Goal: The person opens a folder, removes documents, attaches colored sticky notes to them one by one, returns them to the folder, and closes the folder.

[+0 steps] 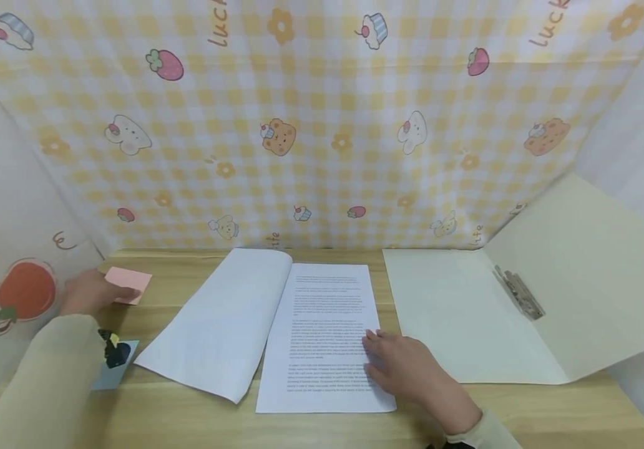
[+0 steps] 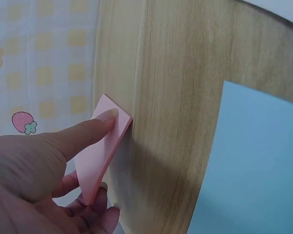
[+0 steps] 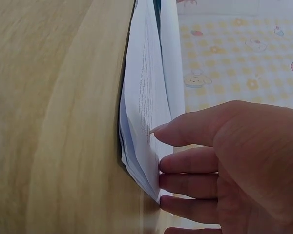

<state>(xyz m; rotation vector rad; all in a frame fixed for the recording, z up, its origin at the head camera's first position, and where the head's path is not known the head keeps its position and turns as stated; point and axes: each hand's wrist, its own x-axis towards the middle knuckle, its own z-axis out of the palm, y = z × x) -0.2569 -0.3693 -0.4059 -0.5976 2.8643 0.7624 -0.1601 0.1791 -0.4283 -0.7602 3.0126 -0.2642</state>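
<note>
At the far left of the table my left hand pinches a pink sticky-note pad. In the left wrist view the thumb lies on the pad's face, with fingers beneath it. My right hand rests at the right edge of a printed document, its fingers fairly straight. Seen from the right wrist, the thumb touches the printed side and the fingertips meet the edge of the page stack. To the left, the document's turned-over pages lie blank side up, bowed near the fold.
A cream folder stands open on the right, its cover raised and a metal clip near its fold. By my left forearm lies a light-blue pad. A checked curtain hangs along the table's back edge.
</note>
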